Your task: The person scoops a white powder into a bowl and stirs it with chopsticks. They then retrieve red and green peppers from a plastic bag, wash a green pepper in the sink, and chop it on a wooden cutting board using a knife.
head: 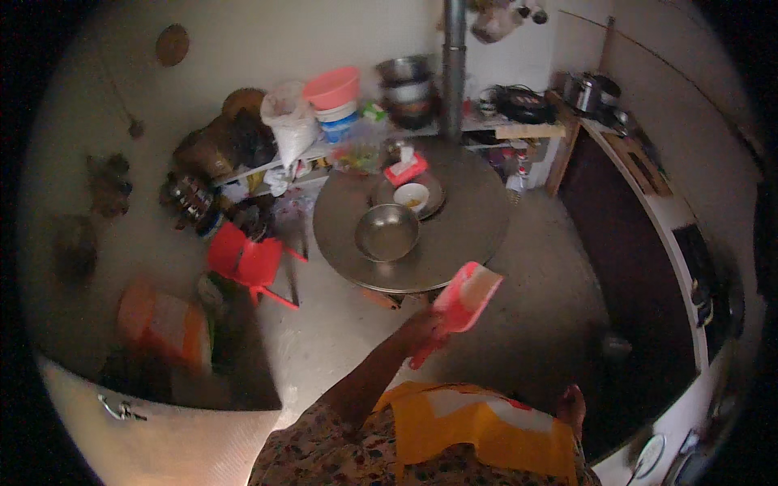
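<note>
My left hand (433,331) is closed around a pink plastic scoop (467,297) that holds something pale tan, over the near edge of the round table (465,243). On that table stand a steel bowl (387,234), a white bowl (411,197) with a little food in it on a plate (436,203), and a red tissue pack (406,170). My right hand (571,404) hangs low at the right, beside my orange apron (516,440); its fingers are blurred, and whether it holds anything cannot be told.
A red plastic chair (246,258) stands left of the table. Behind it a shelf carries an open white sack (292,127), a pink basin (332,88) and stacked metal pots (406,91). A metal pipe (453,73) rises behind the table. A long dark-fronted counter (626,255) runs along the right; a door (176,443) is at lower left.
</note>
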{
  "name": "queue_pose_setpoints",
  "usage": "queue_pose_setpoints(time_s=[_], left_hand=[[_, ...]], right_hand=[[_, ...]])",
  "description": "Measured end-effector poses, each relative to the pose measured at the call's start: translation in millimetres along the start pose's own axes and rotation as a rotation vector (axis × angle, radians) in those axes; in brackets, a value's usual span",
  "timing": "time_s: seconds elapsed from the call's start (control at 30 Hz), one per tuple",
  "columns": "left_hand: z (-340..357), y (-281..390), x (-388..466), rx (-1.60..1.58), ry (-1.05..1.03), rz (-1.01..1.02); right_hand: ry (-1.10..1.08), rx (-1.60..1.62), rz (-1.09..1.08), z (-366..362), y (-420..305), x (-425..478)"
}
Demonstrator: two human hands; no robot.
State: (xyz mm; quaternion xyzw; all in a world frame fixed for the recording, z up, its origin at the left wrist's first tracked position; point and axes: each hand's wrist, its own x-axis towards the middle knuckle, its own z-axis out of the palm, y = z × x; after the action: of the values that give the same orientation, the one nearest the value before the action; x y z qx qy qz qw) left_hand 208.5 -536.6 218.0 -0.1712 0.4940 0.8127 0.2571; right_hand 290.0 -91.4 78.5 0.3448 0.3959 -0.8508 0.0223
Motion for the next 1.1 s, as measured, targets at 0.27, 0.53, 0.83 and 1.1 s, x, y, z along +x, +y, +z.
queue_pose_setpoints(time_s=[0.27,0.53,0.83,1.1], left_hand=[[-75,4,-95,-0.168,0.322,0.300],[-157,-17,-145,-0.422,0.588,0.371],[-304,19,-187,-0.449,0.694,0.472],[-419,94,-223,-0.428,0.808,0.394]], right_hand=[[-0.680,-0.270,0.024,130,53,127],[-0.554,-0.475,0.309,253,134,82],[-0.610,-0.444,0.339,364,250,66],[-0.719,-0.344,0.305,491,340,35]])
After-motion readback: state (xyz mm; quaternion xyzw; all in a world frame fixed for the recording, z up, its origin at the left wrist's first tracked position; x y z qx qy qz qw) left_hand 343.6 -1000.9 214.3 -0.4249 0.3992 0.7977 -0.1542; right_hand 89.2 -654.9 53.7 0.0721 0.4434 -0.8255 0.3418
